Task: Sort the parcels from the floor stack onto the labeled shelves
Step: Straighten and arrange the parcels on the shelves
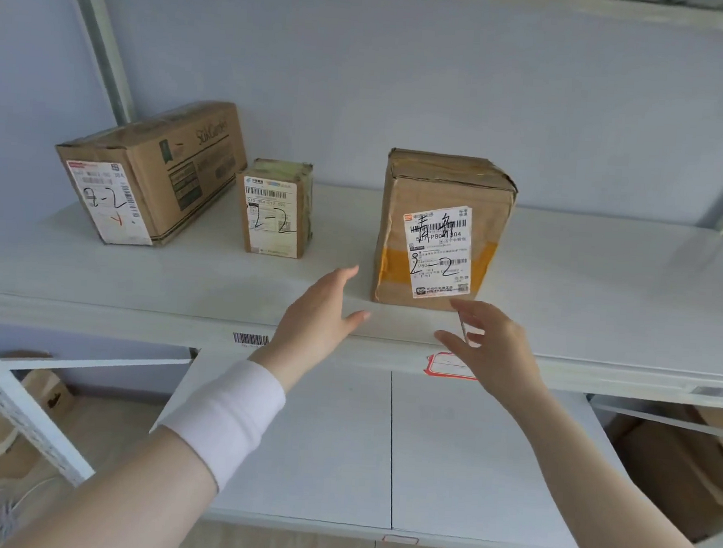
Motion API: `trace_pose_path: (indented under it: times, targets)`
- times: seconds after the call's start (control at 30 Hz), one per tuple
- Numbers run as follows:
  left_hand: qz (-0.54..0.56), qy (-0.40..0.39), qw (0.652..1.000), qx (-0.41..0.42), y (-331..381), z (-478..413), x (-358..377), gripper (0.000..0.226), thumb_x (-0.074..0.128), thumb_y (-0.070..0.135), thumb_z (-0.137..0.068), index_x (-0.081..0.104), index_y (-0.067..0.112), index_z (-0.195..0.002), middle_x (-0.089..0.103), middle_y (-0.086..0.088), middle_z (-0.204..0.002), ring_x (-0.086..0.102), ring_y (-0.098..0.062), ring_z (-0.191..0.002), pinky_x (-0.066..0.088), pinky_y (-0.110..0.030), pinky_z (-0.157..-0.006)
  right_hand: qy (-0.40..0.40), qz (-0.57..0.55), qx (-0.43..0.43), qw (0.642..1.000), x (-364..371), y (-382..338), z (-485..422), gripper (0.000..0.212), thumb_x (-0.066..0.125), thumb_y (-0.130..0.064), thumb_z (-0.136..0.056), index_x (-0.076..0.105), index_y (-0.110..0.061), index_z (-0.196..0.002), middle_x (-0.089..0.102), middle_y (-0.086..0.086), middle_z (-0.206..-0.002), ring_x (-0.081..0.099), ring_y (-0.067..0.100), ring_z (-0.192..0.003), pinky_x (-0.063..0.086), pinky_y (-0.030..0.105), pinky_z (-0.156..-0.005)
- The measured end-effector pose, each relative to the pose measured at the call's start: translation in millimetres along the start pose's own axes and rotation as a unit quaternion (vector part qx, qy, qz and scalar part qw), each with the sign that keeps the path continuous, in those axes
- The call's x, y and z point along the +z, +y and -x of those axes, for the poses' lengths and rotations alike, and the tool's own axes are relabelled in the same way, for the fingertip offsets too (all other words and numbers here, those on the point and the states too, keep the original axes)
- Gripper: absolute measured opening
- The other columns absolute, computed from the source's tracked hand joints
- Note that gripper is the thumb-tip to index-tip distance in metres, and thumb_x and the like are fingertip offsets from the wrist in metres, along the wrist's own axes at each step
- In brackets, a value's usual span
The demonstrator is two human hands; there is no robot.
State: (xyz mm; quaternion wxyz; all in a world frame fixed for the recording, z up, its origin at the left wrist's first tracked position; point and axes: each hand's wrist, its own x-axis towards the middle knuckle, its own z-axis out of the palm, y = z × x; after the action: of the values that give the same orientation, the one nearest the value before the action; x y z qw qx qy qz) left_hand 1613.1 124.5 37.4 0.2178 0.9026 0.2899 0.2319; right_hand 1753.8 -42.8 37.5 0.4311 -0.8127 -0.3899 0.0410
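A brown parcel (403, 183) stands upright on the white shelf (137, 315), a little back from the front edge. Its white label (439, 253), with "2-2" written by hand, faces the person. Both hands hold nothing and reach toward it from below and in front.

The left hand (321, 313) is spread, fingers straight and thumb apart. It lies over the shelf's front edge just left of the parcel's lower corner and does not touch it. A white wristband (232, 414) wraps that wrist.

The right hand (492, 349) is loosely opened, fingers gently curved. Its upper fingertips come up to the bottom edge of the label, and I cannot tell whether they touch the parcel. This hand partly covers a red-edged tag (443, 365) on the shelf rim.

Further left on the same shelf stand a small box (277, 209) and a large box (159, 168), well apart from the hands. A barcode sticker (251, 338) sits on the rim beside the left wrist.
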Motion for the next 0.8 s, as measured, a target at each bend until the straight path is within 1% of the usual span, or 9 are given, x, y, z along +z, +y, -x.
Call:
trace_pose_path:
  times: [0.07,0.13,0.2,0.23,0.3,0.4,0.5,0.6,0.8]
  targets:
    - [-0.107,0.0,0.993,0.041,5.3,-5.6,-2.9,0.062,0.057,0.033,-0.091,0.029,0.018,-0.145,0.035,0.001,-0.15,0.037,-0.017,-0.136,0.034,-0.03,-0.104,0.014,0.116,-0.013,0.993,-14.0,9.5,-7.0,0.047,0.071,-0.026,-0.081,0.058,-0.014,-0.125,0.059,0.004,-0.124,0.058,0.023,-0.111,0.048,0.034,-0.092]
    - [-0.187,-0.001,0.98,0.07,9.1,-14.3,-4.0,0.059,0.054,0.034,-0.092,0.031,0.017,-0.144,0.039,-0.002,-0.147,0.041,-0.02,-0.132,0.036,-0.031,-0.102,0.004,0.215,-0.009,0.977,-25.4,16.8,-15.8,0.05,0.064,-0.033,-0.086,0.052,-0.017,-0.131,0.053,0.001,-0.133,0.054,0.023,-0.117,0.045,0.034,-0.093]
    - [-0.209,-0.01,0.976,0.057,11.0,-25.3,-0.4,0.058,0.054,0.037,-0.092,0.034,0.015,-0.142,0.043,-0.003,-0.144,0.045,-0.022,-0.129,0.039,-0.033,-0.1,-0.006,0.274,-0.005,0.962,-32.0,22.9,-27.0,0.054,0.059,-0.038,-0.088,0.046,-0.019,-0.137,0.048,0.0,-0.138,0.051,0.023,-0.12,0.044,0.033,-0.092]
    - [-0.181,-0.018,0.983,0.03,12.7,-30.1,2.3,0.061,0.055,0.04,-0.091,0.033,0.015,-0.142,0.044,-0.003,-0.144,0.045,-0.022,-0.129,0.039,-0.035,-0.1,-0.011,0.28,-0.003,0.96,-33.5,25.3,-32.9,0.056,0.059,-0.04,-0.088,0.043,-0.019,-0.138,0.047,0.0,-0.139,0.051,0.023,-0.121,0.043,0.034,-0.093]
    - [-0.07,-0.025,0.997,-0.033,16.7,-38.2,10.0,0.071,0.059,0.044,-0.087,0.03,0.014,-0.144,0.041,-0.004,-0.146,0.043,-0.022,-0.131,0.04,-0.037,-0.104,-0.021,0.243,0.005,0.97,-33.0,31.3,-44.7,0.065,0.061,-0.044,-0.086,0.038,-0.019,-0.142,0.046,0.002,-0.141,0.05,0.023,-0.123,0.044,0.036,-0.095]
    - [0.072,-0.019,0.995,-0.07,19.8,-51.0,21.8,0.083,0.068,0.041,-0.08,0.025,0.014,-0.147,0.039,-0.005,-0.148,0.042,-0.021,-0.133,0.037,-0.038,-0.109,-0.042,0.106,0.023,0.993,-28.7,38.7,-64.5,0.081,0.068,-0.042,-0.079,0.032,-0.014,-0.145,0.046,0.005,-0.143,0.047,0.023,-0.128,0.043,0.039,-0.103]
    - [0.2,-0.026,0.976,-0.085,18.9,-57.5,30.0,0.085,0.075,0.033,-0.075,0.03,0.016,-0.145,0.045,-0.002,-0.144,0.046,-0.017,-0.131,0.039,-0.043,-0.109,-0.074,-0.019,0.042,0.996,-22.6,41.6,-78.8,0.084,0.074,-0.035,-0.076,0.031,-0.016,-0.146,0.048,0.002,-0.141,0.05,0.02,-0.127,0.043,0.029,-0.097]
    - [0.24,0.005,0.965,-0.104,19.5,-61.8,36.0,0.071,0.074,0.02,-0.078,0.037,0.014,-0.138,0.054,-0.001,-0.135,0.053,-0.015,-0.123,0.042,-0.04,-0.106,-0.065,-0.099,0.035,0.992,-16.0,44.7,-86.4,0.072,0.075,-0.023,-0.077,0.041,-0.018,-0.14,0.057,-0.001,-0.132,0.057,0.016,-0.118,0.043,0.021,-0.087]
    - [0.259,0.044,0.959,-0.108,21.7,-89.5,38.8,0.052,0.068,0.012,-0.083,0.046,0.009,-0.129,0.061,-0.005,-0.126,0.058,-0.019,-0.116,0.043,-0.041,-0.104,-0.021,-0.153,0.038,0.987,-8.8,47.5,-110.2,0.056,0.072,-0.012,-0.08,0.051,-0.017,-0.132,0.063,-0.001,-0.12,0.061,0.014,-0.105,0.046,0.024,-0.086]
